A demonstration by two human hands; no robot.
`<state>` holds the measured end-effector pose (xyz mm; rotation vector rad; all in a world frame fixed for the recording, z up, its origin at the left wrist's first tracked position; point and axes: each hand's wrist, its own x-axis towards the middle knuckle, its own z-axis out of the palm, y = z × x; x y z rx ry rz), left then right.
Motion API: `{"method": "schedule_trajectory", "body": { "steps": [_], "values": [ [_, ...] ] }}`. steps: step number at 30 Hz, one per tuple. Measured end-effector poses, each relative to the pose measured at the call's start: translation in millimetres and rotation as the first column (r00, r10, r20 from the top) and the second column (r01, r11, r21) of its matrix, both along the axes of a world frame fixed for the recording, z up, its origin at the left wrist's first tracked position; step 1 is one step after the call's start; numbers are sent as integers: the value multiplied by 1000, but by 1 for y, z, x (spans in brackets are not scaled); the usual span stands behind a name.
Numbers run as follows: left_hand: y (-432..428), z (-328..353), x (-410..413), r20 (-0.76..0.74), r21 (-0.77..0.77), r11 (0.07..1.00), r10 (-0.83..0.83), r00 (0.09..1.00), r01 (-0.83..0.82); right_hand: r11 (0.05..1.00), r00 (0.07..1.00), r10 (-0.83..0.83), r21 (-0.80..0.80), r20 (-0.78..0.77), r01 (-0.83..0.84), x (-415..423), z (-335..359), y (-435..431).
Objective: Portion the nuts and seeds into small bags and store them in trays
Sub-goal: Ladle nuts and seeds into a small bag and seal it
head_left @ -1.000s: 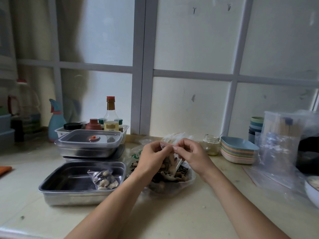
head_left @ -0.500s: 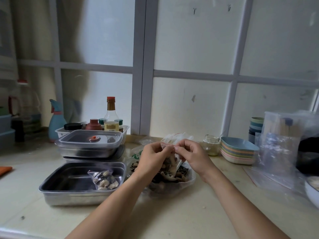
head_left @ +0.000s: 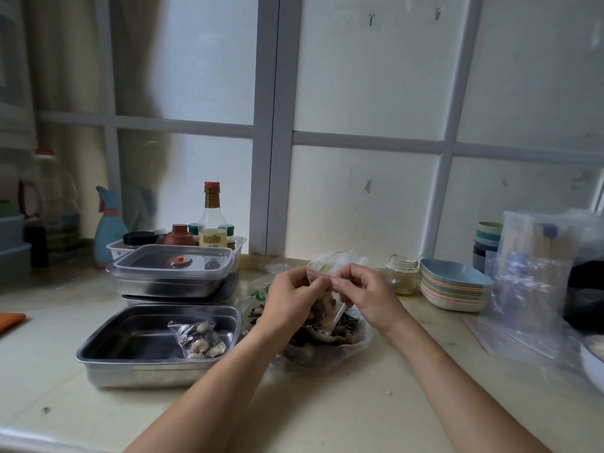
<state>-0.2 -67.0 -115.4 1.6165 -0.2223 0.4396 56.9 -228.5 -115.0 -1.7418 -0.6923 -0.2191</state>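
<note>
While both hands, left (head_left: 289,297) and right (head_left: 362,294), pinched the bag (head_left: 322,291) shut over the nut pile (head_left: 327,331), only one filled bag (head_left: 200,340) sat in the tray (head_left: 130,338), so I'd say plenty of portioning was left.

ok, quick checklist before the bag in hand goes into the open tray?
1. Grip: left hand and right hand both pinch the small bag at its top edge: ok.
2. Small bag holds nuts: ok.
3. Zip strip closed along its whole length: cannot tell, the fingers cover part of it.
4. Open tray is uncovered, with bare floor left of the filled bag lying in it: ok.
5. Big nut bag lies right under the hands, so a dropped nut would likely land there: ok.
</note>
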Motion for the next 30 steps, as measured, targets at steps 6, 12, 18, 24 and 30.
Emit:
{"method": "schedule_trajectory", "body": {
  "steps": [6, 12, 18, 24, 30],
  "values": [
    [3, 0, 0, 6, 1, 1000, -12, 1000, 12, 1000, 1000, 4, -18, 27, -4, 0, -1, 1],
    [3, -3, 5, -6, -35, 999, -15, 1000, 15, 997, 993, -45, -53, 105, 51, 2, -2, 0],
    [2, -5, 12, -19, -15, 998, 61, 998, -62, 991, 987, -130, -20, 97, 133, 2, -1, 3],
    [4, -3, 10, 0, -55, 997, 45, 999, -45, 993, 992, -115, 38, 54, 113, 1, -1, 2],
    [4, -5, 9, 17, -27, 999, 18, 1000, -17, 998, 995, -70, -6, 71, 70, 0, -2, 3]
  ]
}}
